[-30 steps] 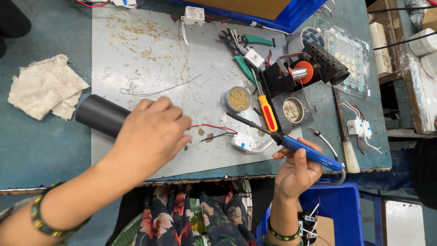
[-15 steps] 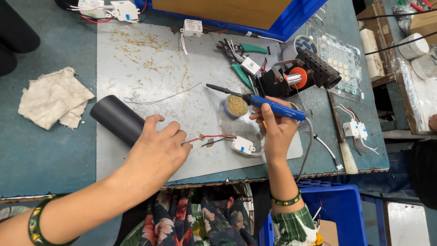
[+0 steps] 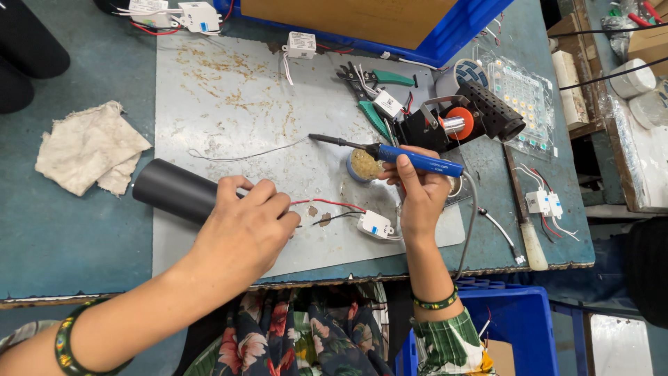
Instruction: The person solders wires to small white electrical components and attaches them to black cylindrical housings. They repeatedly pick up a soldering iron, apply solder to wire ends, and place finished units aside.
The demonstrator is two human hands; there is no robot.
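The left hand [image 3: 240,230] lies over the near end of a black tube [image 3: 170,189], fingers curled around it and pressing it to the grey mat [image 3: 229,104] on the surface [image 3: 76,244]. The tube lies flat, its far end pointing left toward a crumpled rag [image 3: 87,147]. From under the left fingers a red wire [image 3: 334,203] and a dark wire [image 3: 337,217] run right to a small white module [image 3: 376,224] that rests on the mat, just beside the right hand.

The right hand [image 3: 417,195] is clenched around the blue handle of a soldering iron [image 3: 410,159]. The iron is held nearly level, its dark tip pointing left above the mat, apart from the wires. Its grey cord drops past the wrist toward the surface edge. Just under the handle sits a round tin of brass wool [image 3: 362,166].

Behind the iron stand a black holder with an orange spool [image 3: 459,124], green-handled pliers [image 3: 379,78] and a clear blister tray [image 3: 518,94]. A loose thin wire [image 3: 243,154] curves across the mat. More white modules lie at the far edge [image 3: 301,44] and at the right [image 3: 545,203]. A blue bin [image 3: 480,28] stands at the top, another blue crate [image 3: 515,320] below the surface edge.
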